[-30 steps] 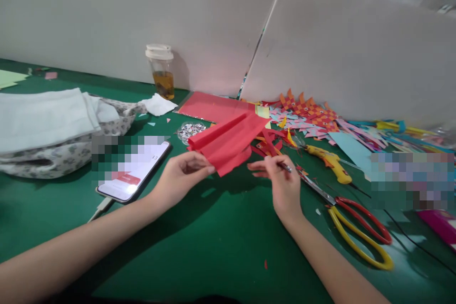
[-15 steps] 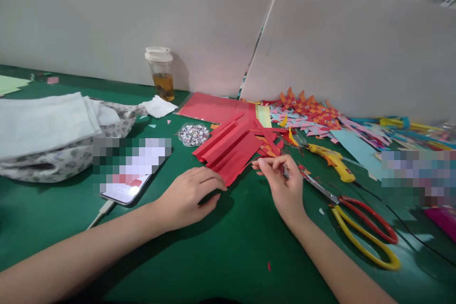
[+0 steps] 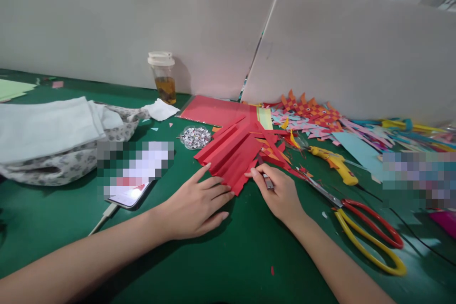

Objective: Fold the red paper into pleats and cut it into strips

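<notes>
Folded red paper (image 3: 231, 156) with raised pleats lies in front of me, its near corner pointing toward me. My left hand (image 3: 199, 206) is spread open over the table, fingertips touching the paper's near left edge. At the paper's near right edge, my right hand (image 3: 280, 192) is closed with thumb and forefinger together. A narrow dark tool (image 3: 268, 182) sticks out from its grip; its kind is unclear, as the fingers hide part of it. Large scissors (image 3: 370, 232) with one red and one yellow handle lie right of that hand, beside a yellow glue gun (image 3: 335, 164).
Left stand a charging phone (image 3: 138, 175) and a patterned cloth bundle (image 3: 64, 137). Behind the paper are a dish of googly eyes (image 3: 195, 137), red sheets (image 3: 217, 110) and a lidded drink cup (image 3: 164, 78). Woven orange-red paper fish (image 3: 309, 109) and colored strips lie at the back right.
My left hand has spread its fingers and moved slightly down along the paper's edge. My right hand has come down and left to the paper, and the dark tool shows more clearly.
</notes>
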### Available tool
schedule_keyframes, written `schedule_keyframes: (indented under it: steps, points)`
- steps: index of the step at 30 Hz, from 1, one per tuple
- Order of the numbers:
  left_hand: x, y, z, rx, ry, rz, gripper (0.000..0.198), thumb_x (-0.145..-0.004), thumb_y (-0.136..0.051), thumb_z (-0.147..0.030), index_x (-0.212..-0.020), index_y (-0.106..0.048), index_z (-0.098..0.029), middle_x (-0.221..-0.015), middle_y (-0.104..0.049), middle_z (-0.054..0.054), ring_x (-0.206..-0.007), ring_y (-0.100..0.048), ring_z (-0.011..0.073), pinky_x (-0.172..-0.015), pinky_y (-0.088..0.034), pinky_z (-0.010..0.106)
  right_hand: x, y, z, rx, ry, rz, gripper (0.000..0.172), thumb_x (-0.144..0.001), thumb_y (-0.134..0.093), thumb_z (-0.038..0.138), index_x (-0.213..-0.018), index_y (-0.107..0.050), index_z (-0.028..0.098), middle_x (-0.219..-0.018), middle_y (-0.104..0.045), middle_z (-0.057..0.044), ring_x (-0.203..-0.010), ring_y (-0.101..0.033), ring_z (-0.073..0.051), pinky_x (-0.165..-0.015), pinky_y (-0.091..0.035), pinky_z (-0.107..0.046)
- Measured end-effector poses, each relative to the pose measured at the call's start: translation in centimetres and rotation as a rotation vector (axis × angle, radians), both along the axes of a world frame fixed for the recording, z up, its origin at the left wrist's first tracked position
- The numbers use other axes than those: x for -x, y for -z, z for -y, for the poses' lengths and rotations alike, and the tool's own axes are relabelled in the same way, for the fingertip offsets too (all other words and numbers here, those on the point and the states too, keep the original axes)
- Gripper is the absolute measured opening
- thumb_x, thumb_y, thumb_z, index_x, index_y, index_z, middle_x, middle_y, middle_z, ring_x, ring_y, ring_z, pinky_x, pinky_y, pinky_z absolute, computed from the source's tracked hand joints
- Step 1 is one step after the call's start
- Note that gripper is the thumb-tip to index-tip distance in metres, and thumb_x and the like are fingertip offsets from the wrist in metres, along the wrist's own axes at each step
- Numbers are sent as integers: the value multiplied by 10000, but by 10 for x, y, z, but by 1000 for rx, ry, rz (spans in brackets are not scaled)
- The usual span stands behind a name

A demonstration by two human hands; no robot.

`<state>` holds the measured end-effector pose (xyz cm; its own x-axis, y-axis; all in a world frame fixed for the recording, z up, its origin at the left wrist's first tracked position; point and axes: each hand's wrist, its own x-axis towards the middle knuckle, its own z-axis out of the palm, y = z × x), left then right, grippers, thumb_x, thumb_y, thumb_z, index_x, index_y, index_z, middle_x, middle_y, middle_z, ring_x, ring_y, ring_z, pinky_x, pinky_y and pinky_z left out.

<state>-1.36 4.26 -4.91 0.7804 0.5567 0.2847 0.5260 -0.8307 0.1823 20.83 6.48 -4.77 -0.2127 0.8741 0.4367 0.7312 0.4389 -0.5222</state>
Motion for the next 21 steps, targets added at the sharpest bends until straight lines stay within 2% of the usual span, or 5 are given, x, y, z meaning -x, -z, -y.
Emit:
schedule_keyframes:
  steps: [7, 10, 12, 16, 21]
  points:
    - [0, 2, 0, -55, 2, -15, 404, -905, -364, -420, -1207, -506, -192, -1154, -589, 54, -1083, -500, 201, -1080, -159, 454, -4, 3, -4, 22, 6, 110, 218, -885, -426, 355, -769, -553, 221, -733, -660, -37, -747, -613, -194, -705, -433, -303]
    - [0, 3, 0, -58, 11, -22, 409, -904, -369, -415, -1219, -491, -183, -1155, -585, 62, -1088, -497, 204, -1080, -170, 455, -5, 5, -4, 66, 22, -43, 158, -898, -416, 344, -917, -519, 226, -900, -673, -52, -851, -616, -200, -737, -443, -318]
    - [-1, 3, 0, -55, 10, -31, 415, -903, -373, -411, -1229, -479, -177, -1160, -581, 66, -1095, -493, 207, -1080, -175, 455, -6, 7, -4, 49, 27, -225, 181, -913, -389, 340, -1023, -483, 232, -968, -661, -58, -836, -622, -183, -740, -453, -324]
    - [-1, 2, 1, -35, 5, -44, 403, -903, -370, -419, -1198, -508, -181, -1148, -581, 64, -1095, -497, 201, -1076, -200, 439, -12, 6, -4, -78, 29, -460, 286, -931, -329, 376, -1123, -478, 226, -807, -629, -25, -577, -567, -132, -627, -452, -310]
    - [2, 2, 0, -15, 5, -49, 419, -906, -356, -450, -1218, -499, -210, -1273, -511, 73, -1227, -406, 221, -1077, -202, 454, -18, -2, -1, -164, 62, -546, 349, -927, -327, 404, -941, -602, 189, -624, -530, 8, -448, -443, -95, -452, -356, -250]
